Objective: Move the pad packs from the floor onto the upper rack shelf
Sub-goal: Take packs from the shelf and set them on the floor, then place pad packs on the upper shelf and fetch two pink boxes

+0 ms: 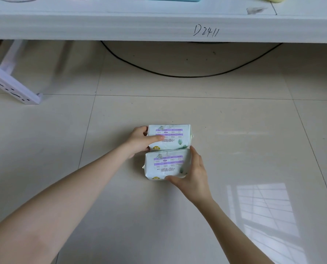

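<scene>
Head view, looking down: both pad packs are on the floor (235, 149) in front of me, side by side and touching, one far and one near. My left hand (139, 141) holds the far pack (173, 135) at its left end, thumb laid across the top and fingers (142, 130) curled round the end. My right hand (193, 174) holds the near pack (166, 164) at its right end, thumb under the near edge and the fingers closed along the right side. Neither pack looks lifted off the tiles yet.

I judge this to be the pick-up step, one pack per hand, with none of the shelving done. The white shelf (139, 25) runs across the far side, above the floor; whether it is the upper one I cannot tell from here. Next I need to firm both grips, since the soft wrappers may give, then raise both packs together, clear the shelf's front edge and the cable (187, 76) hanging beneath it, and set them down on top.
</scene>
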`<state>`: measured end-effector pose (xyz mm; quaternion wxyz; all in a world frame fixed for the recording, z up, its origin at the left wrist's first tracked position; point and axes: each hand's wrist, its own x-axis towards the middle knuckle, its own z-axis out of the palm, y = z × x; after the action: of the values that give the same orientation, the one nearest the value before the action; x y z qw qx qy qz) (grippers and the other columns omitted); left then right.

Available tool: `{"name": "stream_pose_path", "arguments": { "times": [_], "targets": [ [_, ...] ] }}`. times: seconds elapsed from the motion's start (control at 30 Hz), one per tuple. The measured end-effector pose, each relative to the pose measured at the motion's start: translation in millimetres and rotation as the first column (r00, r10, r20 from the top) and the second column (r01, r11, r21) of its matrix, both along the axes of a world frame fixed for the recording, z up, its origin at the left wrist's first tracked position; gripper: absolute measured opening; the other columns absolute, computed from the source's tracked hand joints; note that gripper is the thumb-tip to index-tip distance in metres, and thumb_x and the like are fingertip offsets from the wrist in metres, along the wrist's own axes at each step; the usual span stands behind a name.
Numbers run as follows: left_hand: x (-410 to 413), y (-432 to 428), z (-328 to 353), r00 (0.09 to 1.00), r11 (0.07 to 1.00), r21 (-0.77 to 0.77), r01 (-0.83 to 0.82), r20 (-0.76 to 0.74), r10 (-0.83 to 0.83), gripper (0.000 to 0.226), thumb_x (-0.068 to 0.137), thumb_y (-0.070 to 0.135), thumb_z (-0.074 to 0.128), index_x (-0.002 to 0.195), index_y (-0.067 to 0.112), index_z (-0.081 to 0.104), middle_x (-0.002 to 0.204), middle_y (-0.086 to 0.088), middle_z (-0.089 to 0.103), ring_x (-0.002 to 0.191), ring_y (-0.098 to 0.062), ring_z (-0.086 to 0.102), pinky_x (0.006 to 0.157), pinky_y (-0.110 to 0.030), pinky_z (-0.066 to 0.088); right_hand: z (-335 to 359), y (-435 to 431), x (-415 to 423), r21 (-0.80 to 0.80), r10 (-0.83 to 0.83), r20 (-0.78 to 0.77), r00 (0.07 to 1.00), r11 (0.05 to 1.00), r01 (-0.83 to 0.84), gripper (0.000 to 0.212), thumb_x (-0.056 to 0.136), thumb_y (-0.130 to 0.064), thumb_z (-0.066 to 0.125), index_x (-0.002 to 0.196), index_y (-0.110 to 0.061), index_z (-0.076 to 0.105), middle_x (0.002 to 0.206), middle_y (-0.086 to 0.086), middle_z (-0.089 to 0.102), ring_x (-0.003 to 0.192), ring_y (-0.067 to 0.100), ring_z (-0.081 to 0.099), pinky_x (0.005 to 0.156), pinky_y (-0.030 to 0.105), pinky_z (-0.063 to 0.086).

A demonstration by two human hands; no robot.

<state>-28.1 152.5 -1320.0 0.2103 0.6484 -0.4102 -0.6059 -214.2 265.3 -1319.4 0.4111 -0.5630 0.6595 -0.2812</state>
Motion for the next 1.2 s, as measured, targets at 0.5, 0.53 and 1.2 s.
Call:
{"name": "stream_pose_path", "arguments": {
  "times": [0.5,0.53,1.2],
  "targets": [
    [11,7,26,0.948,0.982,-0.100,0.163,0.291,-0.127,0.037,0.082,0.025,0.071,0.119,0.025,0.064,0.116,0.001,0.069,0.109,-0.017,0.064,0.100,-0.039,0.048,29,0,-12,0.138,0.132,-0.262,0.956,0.986,-0.098,0.110,0.068,-0.039,0.081,0.152,-0.020,0.012,0.146,-0.001,0.035,0.127,0.019,0.044,0.090,0.039,0.048],
    [13,11,33,0.919,0.975,-0.091,0.202,0.363,-0.157,0.044,0.085,0.026,0.070,0.127,0.023,0.059,0.125,-0.001,0.065,0.116,-0.017,0.059,0.103,-0.037,0.045,35,1,-14,0.152,0.166,-0.304,0.938,0.980,-0.125,0.108,0.071,-0.040,0.079,0.152,-0.019,0.011,0.148,-0.001,0.033,0.129,0.020,0.043,0.094,0.040,0.046],
    [12,118,338,0.044,0.565,0.318,0.761,0.845,-0.534,0.063,0.099,0.042,0.038,0.154,0.020,0.014,0.162,0.000,0.010,0.150,-0.018,0.007,0.119,-0.047,0.008,339,32,-34,0.359,0.500,-0.664,0.556,0.865,-0.350,0.079,0.097,-0.038,0.045,0.153,-0.017,-0.006,0.162,0.004,0.004,0.149,0.019,0.002,0.117,0.049,0.002]
  ]
}}
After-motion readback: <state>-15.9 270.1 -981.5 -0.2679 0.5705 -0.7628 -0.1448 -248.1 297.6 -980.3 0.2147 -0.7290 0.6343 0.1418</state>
